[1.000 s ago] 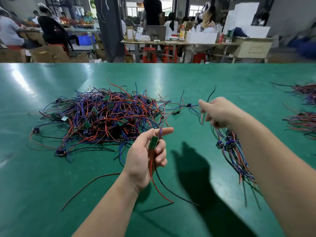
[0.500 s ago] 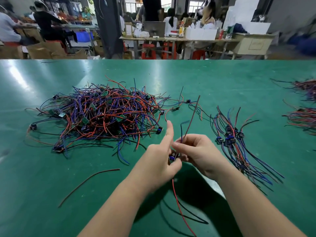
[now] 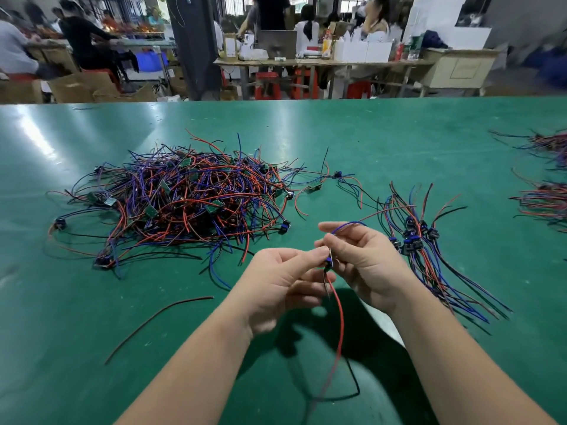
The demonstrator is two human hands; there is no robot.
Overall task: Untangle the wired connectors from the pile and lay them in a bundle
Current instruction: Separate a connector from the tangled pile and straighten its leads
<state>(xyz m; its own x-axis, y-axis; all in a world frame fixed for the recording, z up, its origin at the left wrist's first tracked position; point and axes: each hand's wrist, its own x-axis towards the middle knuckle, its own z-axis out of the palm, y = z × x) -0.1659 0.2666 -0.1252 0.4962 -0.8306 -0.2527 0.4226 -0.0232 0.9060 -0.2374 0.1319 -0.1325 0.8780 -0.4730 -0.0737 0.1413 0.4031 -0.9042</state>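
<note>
A tangled pile of red, blue and black wired connectors [image 3: 184, 204] lies on the green table [image 3: 368, 142] at centre left. To the right lies a straightened bundle [image 3: 429, 250] of the same connectors. Between them, above the table, my left hand [image 3: 282, 280] and my right hand [image 3: 365, 262] meet on one wired connector [image 3: 328, 260]. Both pinch it at its small blue plug. Its red wire [image 3: 337, 326] and a black wire hang down toward me, and a blue wire loops up over my right fingers.
A single loose dark-red wire [image 3: 159, 323] lies on the table at lower left. More wire heaps [image 3: 546, 204] sit at the right edge. Behind the table's far edge are workbenches, red stools, cardboard boxes and several people.
My right hand came back from the bundle side to meet my left hand, and both now pinch the connector. My left index finger, raised half a second ago, has closed onto the plug.
</note>
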